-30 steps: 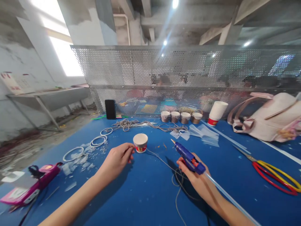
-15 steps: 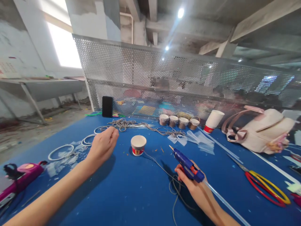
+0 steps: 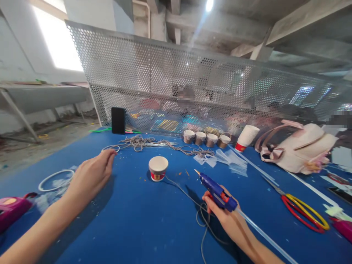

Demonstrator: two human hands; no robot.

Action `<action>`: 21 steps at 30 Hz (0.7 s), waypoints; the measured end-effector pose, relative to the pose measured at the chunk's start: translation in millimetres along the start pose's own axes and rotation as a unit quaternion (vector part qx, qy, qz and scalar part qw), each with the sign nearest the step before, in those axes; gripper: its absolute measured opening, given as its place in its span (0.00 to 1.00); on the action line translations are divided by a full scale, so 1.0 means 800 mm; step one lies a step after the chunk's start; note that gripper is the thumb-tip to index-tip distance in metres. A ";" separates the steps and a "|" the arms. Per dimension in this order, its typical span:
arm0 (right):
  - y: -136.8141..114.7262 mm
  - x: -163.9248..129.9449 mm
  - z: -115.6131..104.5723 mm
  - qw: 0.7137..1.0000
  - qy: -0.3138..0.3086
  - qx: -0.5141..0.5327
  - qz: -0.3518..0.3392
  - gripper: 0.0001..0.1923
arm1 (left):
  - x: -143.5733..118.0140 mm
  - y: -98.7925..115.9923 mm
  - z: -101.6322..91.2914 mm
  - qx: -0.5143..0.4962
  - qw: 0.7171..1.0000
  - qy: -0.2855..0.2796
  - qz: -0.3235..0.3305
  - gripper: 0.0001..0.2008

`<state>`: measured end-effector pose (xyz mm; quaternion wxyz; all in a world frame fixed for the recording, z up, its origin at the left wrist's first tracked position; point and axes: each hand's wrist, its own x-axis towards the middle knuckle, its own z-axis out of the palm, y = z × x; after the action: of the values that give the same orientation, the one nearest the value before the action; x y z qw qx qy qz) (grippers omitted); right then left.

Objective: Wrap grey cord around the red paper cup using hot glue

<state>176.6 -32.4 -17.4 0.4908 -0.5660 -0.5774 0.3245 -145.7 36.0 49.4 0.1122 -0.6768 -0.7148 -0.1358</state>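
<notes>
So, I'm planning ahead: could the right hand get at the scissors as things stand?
Probably not straight away: the right hand holds the blue glue gun and would need freeing first, though the scissors lie nearby on that side.

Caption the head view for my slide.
Right hand holds a blue plastic glue gun, left hand apart from a round, red-banded paper cup trailing grey cord.

single cup (image 3: 158, 169) on table (image 3: 143, 223) | four cups (image 3: 200, 139) behind right | scissors (image 3: 284, 197) right | phone (image 3: 118, 121) behind left
</notes>
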 end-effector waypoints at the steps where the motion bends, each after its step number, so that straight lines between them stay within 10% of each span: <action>1: 0.000 0.000 0.000 1.000 0.003 0.001 0.002 0.15 | -0.001 0.004 -0.006 0.018 1.000 0.001 -0.021 0.16; 21: 0.005 0.003 0.001 0.996 -0.075 0.049 0.015 0.07 | 0.004 0.013 0.014 -0.014 0.998 0.004 0.067 0.18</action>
<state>177.3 -29.0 -20.8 0.4682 -0.5239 -0.5876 0.4014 -135.4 43.7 40.6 0.1147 -0.7240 -0.6655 -0.1408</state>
